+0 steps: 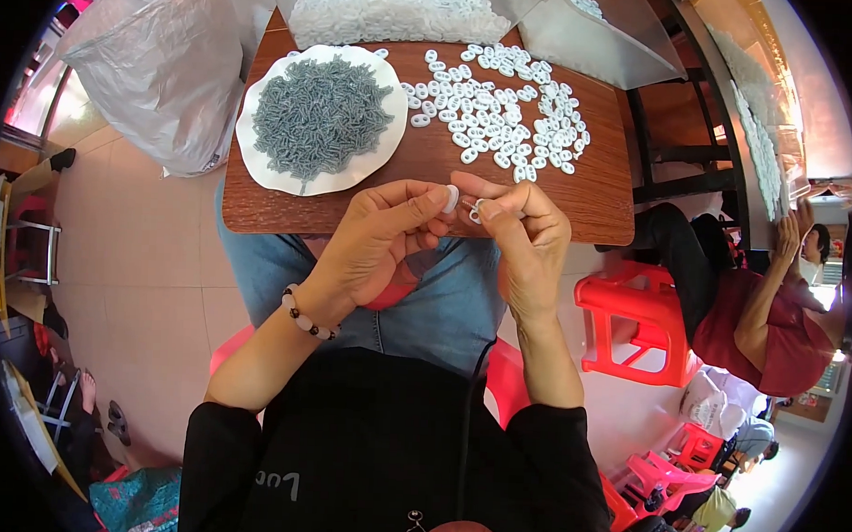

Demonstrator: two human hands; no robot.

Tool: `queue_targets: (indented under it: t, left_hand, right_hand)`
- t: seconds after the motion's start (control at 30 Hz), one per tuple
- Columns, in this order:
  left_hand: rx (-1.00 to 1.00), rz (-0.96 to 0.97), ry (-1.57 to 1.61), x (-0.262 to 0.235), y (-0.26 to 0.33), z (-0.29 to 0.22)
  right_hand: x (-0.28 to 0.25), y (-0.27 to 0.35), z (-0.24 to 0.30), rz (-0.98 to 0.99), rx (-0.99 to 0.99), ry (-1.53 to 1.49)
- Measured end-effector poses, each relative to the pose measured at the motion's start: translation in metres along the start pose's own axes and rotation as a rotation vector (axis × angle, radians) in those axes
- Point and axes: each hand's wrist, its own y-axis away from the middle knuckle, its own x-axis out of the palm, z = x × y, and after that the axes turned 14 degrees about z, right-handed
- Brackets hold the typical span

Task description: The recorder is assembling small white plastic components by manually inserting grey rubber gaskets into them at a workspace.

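Observation:
Both hands meet over the near edge of the brown table. My left hand point(390, 223), with a bead bracelet on the wrist, pinches a small white oval piece point(451, 199) between thumb and fingers. Close beside it, my right hand point(526, 227) is closed in a pinch on a tiny white piece with a hole point(476, 211). A thin, light-coloured bit shows between the two hands, too small to name. Many white oval pieces with two holes point(492, 114) lie scattered on the table. At left a white wavy-rimmed plate point(389, 162) bears a heap of small grey rod-like pieces point(323, 117).
Clear bins with white pieces point(397, 16) stand at the table's far side. A large white plastic bag point(161, 69) is at the far left. To the right are a red stool point(635, 320) and a seated person in a dark red top point(766, 325).

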Motion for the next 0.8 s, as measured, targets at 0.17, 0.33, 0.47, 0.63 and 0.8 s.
queue_targets:
  t: [0.17, 0.33, 0.47, 0.63, 0.8]
  left_hand:
    - [0.004, 0.010, -0.017, -0.0028, 0.0000, -0.0001]
    - [0.029, -0.016, -0.001, 0.0019, -0.0010, -0.0008]
    - [0.029, -0.023, 0.002, 0.0013, -0.0013, -0.0007]
    - [0.020, 0.003, -0.037, -0.0035, -0.0004, 0.0002]
    - [0.027, -0.011, -0.042, -0.0046, -0.0006, 0.0002]
  right_hand:
    - [-0.0002, 0.0008, -0.0007, 0.021, 0.020, 0.025]
    - [0.0014, 0.0007, 0.0009, 0.024, 0.018, -0.001]
    - [0.0010, 0.0006, -0.0011, 0.026, 0.032, 0.011]
    - [0.0011, 0.0011, -0.0017, 0.027, 0.038, -0.013]
    - [0.0024, -0.0003, -0.0019, 0.026, 0.031, -0.012]
